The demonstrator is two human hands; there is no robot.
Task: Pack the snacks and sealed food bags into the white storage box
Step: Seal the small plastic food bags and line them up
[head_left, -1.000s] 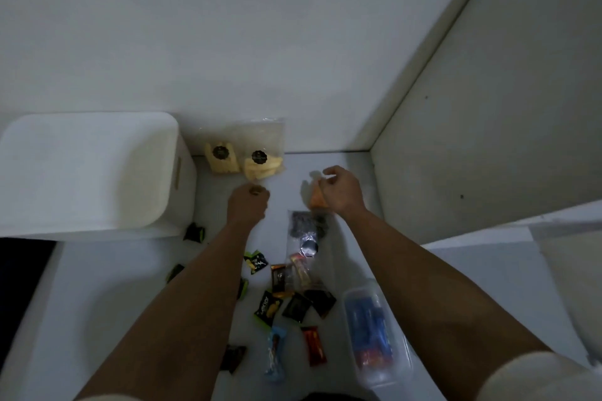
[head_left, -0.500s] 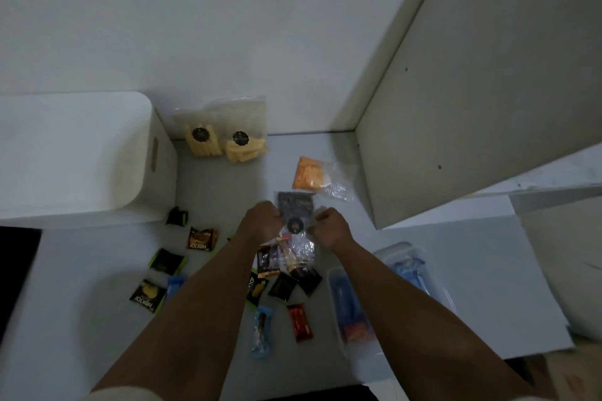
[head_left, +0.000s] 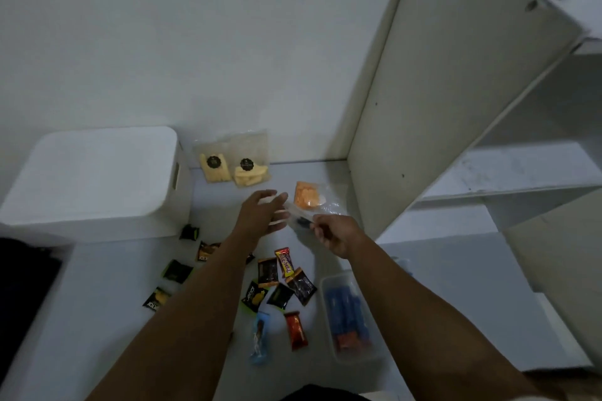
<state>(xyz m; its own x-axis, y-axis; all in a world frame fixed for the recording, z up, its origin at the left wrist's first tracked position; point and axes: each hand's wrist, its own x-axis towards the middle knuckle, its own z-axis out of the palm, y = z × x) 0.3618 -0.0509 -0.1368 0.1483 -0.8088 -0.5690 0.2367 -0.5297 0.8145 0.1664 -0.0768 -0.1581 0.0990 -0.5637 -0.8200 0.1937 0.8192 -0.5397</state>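
We see a plain white wall (head_left: 195, 42) filling the upper part of the view, meeting a pale worktop (head_left: 97, 286) along a straight seam. To the right an off-white cabinet panel (head_left: 439, 107) stands upright, with white shelves (head_left: 521, 169) beyond it. The light is dim and greyish. A dark area (head_left: 22, 296) borders the left edge.

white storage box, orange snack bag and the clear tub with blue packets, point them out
white storage box (head_left: 94, 179): head view, on its top surface.
orange snack bag (head_left: 306, 198): head view, on the orange contents.
clear tub with blue packets (head_left: 327, 290): head view, on its near-left rim.
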